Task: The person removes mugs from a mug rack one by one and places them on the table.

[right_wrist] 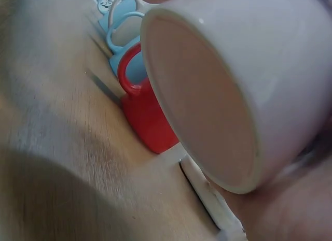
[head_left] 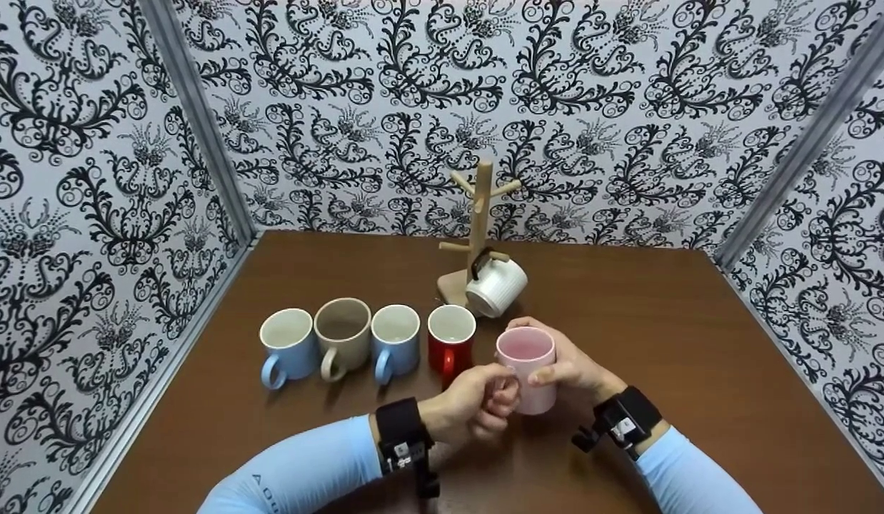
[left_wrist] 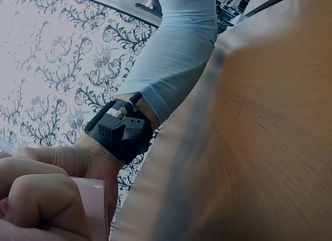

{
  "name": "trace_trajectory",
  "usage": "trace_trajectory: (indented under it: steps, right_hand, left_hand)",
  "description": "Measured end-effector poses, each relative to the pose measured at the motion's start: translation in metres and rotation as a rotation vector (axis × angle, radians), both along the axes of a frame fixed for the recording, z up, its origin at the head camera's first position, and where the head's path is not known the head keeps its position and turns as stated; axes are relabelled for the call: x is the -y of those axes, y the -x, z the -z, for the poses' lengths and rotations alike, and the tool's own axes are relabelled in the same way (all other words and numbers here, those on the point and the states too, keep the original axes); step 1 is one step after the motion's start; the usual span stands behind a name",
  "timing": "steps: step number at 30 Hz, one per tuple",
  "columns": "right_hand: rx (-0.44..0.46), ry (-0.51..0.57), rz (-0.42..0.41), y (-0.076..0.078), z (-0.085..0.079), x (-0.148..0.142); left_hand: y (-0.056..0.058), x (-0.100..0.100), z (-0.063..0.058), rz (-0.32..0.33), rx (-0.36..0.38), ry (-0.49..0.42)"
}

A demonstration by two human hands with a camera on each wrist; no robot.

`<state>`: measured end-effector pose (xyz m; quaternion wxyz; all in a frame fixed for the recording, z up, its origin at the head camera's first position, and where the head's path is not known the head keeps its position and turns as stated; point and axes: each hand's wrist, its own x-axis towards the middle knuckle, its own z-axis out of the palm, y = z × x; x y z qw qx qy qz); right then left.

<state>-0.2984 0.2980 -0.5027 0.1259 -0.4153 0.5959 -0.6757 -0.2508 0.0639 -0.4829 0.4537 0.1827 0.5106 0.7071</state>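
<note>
Both hands are on a pink mug point(head_left: 533, 400), held upright in front of the body in the head view. My right hand point(head_left: 572, 363) grips its right side, thumb across the front. At its left side, my left hand point(head_left: 478, 401) has its fingers curled where the handle would be; the handle is hidden behind them. Curled left fingers point(left_wrist: 44, 199) cover part of the pink wall in the left wrist view. The right wrist view shows the mug's bare underside point(right_wrist: 202, 101), raised off the wooden table point(right_wrist: 67, 147).
Left of the hands stand a red mug point(head_left: 450, 350), a blue mug point(head_left: 396, 346), a beige mug point(head_left: 345, 343) and another blue mug point(head_left: 292, 350) in a row. Behind, a wooden mug tree point(head_left: 480, 221) carries a ribbed white mug point(head_left: 498, 287) on a low right peg, tilted.
</note>
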Motion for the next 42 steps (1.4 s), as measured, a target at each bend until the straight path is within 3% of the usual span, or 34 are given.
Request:
trace_trajectory:
  steps: [5, 10, 16, 29, 38, 42]
  right_hand:
    - [0.021, 0.008, -0.023, 0.0, -0.002, 0.003]
    - [0.011, -0.046, -0.021, -0.003, -0.004, 0.002]
    - [0.071, -0.067, -0.014, -0.005, -0.008, -0.001]
    - [0.081, -0.151, 0.14, -0.009, -0.014, -0.019]
    - [0.118, -0.139, 0.135, -0.008, -0.013, -0.03]
    - [0.108, -0.119, 0.16, -0.008, -0.011, -0.037]
  left_hand:
    - [-0.001, 0.001, 0.0, -0.025, -0.059, -0.023]
    - [-0.004, 0.002, 0.003, -0.086, -0.146, -0.061]
    - [-0.005, -0.001, 0.006, -0.174, -0.205, -0.098]
    - [-0.009, -0.01, 0.007, -0.281, -0.319, -0.073]
    - [-0.013, -0.02, 0.009, -0.413, -0.328, 0.015]
    - [-0.014, -0.027, 0.009, -0.469, -0.316, 0.015]
